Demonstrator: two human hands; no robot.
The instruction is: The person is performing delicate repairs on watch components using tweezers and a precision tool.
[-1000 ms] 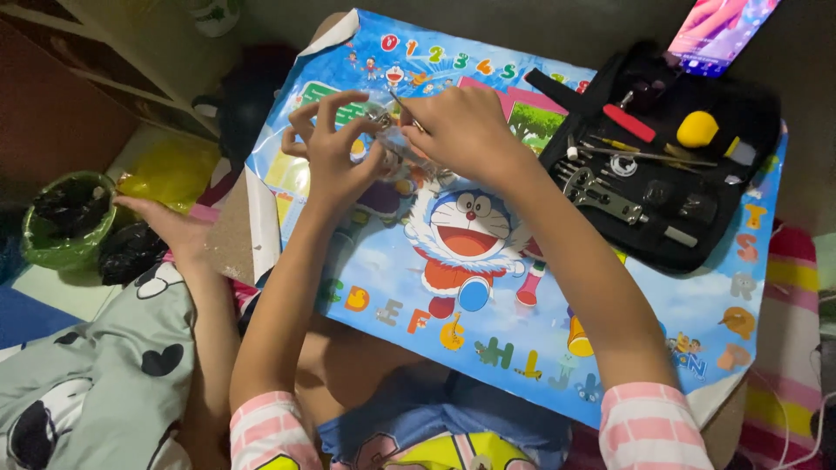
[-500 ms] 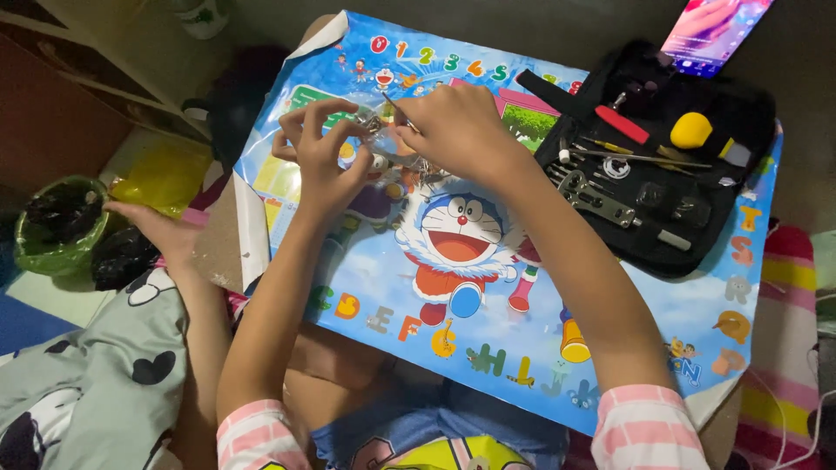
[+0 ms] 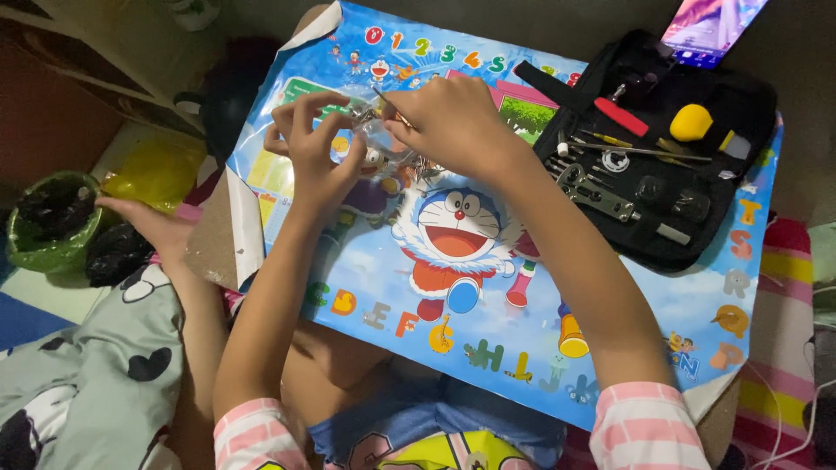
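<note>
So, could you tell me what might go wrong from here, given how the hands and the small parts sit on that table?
The left hand and right hand pinch small shiny parts over the cartoon table top; a dropped piece could vanish against the busy print. The open tool case lies close to the right forearm, so a sideways sweep might knock loose tools out. Another person's hand rests near the table's left edge and could jog it.

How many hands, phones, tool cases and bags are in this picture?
Hands: 3, namely left hand, right hand and another person's hand
Phone: 1
Tool case: 1
Bags: 2, namely green bag and yellow bag
Total: 7
</note>
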